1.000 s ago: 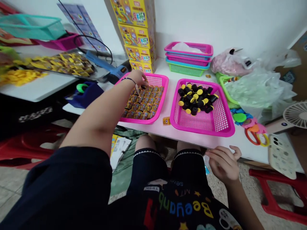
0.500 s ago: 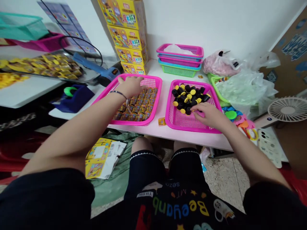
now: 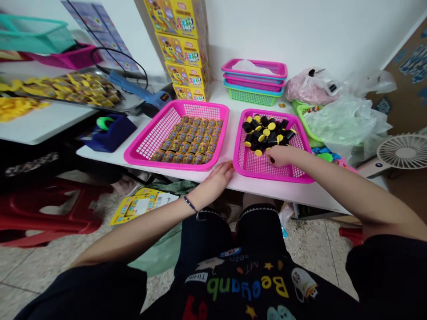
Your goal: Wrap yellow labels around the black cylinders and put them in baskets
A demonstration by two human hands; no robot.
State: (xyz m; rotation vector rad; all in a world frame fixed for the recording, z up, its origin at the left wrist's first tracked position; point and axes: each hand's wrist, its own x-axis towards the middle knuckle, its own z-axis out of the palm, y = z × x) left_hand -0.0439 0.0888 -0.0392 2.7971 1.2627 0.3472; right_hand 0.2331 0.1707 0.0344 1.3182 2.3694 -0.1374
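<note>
My left hand [image 3: 218,178] is at the table's front edge between two pink baskets. Its fingers are closed together over a small yellow card [image 3: 231,164], mostly hidden beneath them. My right hand [image 3: 282,155] reaches into the right pink basket [image 3: 240,165], its fingers pinched round a small black cylinder [image 3: 271,160]. Beyond it lies a loose pile of black cylinders with yellow ends [image 3: 266,132]. In the left pink basket [image 3: 138,158], small tubs with printed labels [image 3: 190,142] stand in tidy rows.
Yellow printed boxes [image 3: 183,49] are stacked at the back wall, beside nested baskets [image 3: 255,84]. A blue heat-gun-like tool [image 3: 147,93] and a tape dispenser [image 3: 110,133] sit left. Plastic bags [image 3: 347,120] and a white fan [image 3: 400,152] stand right.
My left hand has left the rows of labelled tubs and come down to the card at the table edge. My right hand has drawn slightly nearer, with a black cylinder in its fingers.
</note>
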